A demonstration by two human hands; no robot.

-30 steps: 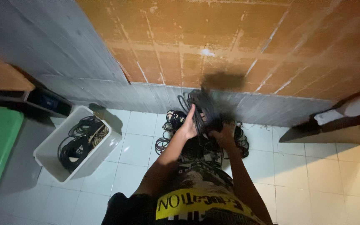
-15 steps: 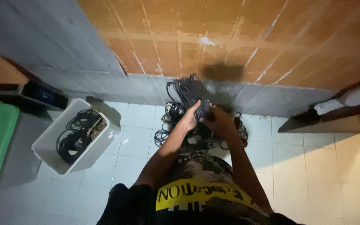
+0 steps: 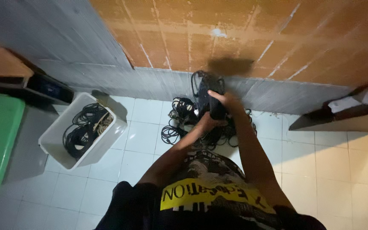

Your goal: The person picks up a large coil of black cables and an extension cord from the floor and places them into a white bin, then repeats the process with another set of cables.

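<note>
Beside cable pile (image 3: 179, 121), white bin (image 3: 56, 142) (seemingly cable-filled)

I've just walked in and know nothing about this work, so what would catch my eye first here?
Both hands meet in the middle of the view: the right hand and the left hand grip a black bundle of cable held up before the orange and grey wall. Below them a heap of black cables sprawls on the white tiled floor. To the left stands a white bin with more coiled cables inside.
</note>
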